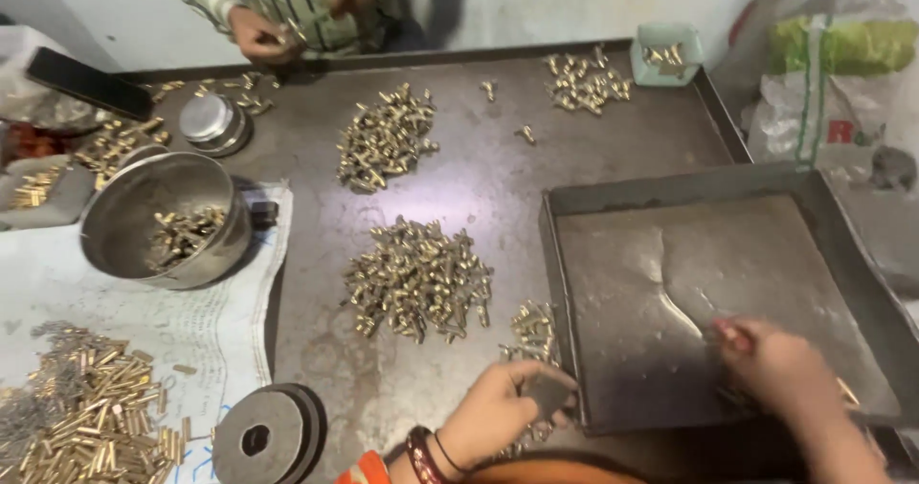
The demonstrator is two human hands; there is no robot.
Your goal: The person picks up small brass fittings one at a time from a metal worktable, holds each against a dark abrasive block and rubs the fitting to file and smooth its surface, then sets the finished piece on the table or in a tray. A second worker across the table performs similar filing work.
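Note:
My left hand (498, 409) grips the near left corner of a dark metal tray (574, 206) at the right of the table. My right hand (780, 369) is blurred inside the tray near its front edge, fingers closed on small brass pieces (847, 391). A small heap of brass fittings (532, 326) lies just left of the tray, beside my left hand. A larger heap of brass fittings (419, 279) sits at the table's middle.
Another heap (385, 137) and a smaller one (586, 82) lie farther back. A steel bowl (124, 211) with fittings stands left on paper. Brass rods (91, 415) and a round metal disc (260, 436) lie front left. Another person's hand (258, 36) works at the far edge.

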